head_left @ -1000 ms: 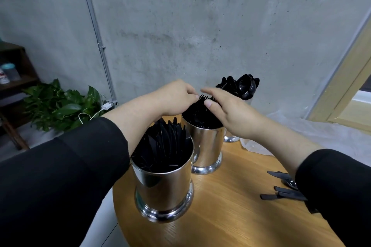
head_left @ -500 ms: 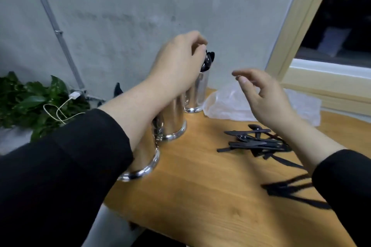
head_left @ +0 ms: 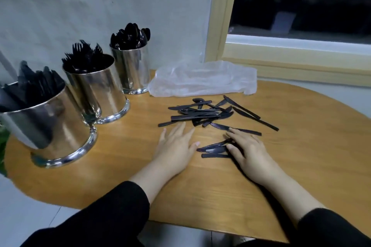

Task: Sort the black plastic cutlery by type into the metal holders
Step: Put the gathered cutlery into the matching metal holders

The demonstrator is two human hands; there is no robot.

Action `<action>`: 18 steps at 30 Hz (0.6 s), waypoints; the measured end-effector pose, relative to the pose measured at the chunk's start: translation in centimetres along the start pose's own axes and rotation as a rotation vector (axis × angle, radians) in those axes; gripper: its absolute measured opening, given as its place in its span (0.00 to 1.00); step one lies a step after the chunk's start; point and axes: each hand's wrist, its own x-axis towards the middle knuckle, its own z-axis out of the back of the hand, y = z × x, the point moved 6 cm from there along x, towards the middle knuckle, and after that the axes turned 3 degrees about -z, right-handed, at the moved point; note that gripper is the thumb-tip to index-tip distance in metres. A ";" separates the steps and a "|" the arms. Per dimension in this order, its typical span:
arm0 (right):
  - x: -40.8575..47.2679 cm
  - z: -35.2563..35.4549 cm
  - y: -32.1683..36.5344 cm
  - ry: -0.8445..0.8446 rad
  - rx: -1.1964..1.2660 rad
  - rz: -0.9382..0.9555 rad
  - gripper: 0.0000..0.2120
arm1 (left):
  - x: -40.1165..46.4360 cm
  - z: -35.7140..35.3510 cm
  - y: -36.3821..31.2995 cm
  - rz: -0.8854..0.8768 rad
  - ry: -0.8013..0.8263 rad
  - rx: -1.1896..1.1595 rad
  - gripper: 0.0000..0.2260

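Three shiny metal holders stand in a row at the table's left: the nearest (head_left: 58, 126) holds black knives, the middle one (head_left: 98, 90) forks, the far one (head_left: 132, 70) spoons. A loose pile of black cutlery (head_left: 202, 114), mostly knives, lies mid-table. My left hand (head_left: 176, 144) lies flat on the wood just in front of the pile, fingers straight. My right hand (head_left: 247, 146) rests with its fingers on a few black knives (head_left: 213, 148) lying between the hands.
A crumpled clear plastic bag (head_left: 204, 80) lies behind the pile by the window frame (head_left: 220, 16). The oval wooden table (head_left: 301, 166) ends close at front and left. Green leaves (head_left: 3, 142) show at the left edge.
Both hands came down from the fork holder to the tabletop. The view swung right and down onto the pile. My right hand now touches knives.
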 end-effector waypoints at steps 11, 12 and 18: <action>8.9 0.3 2.8 -0.014 0.049 0.161 0.20 | 4.2 1.5 0.9 -0.015 -0.291 -0.067 0.25; 9.9 0.0 3.1 0.013 0.028 0.169 0.21 | 5.1 1.3 1.2 -0.010 -0.260 -0.042 0.27; 11.6 -1.6 3.5 0.050 -0.027 0.207 0.18 | 7.8 0.9 1.4 -0.109 -0.190 -0.043 0.25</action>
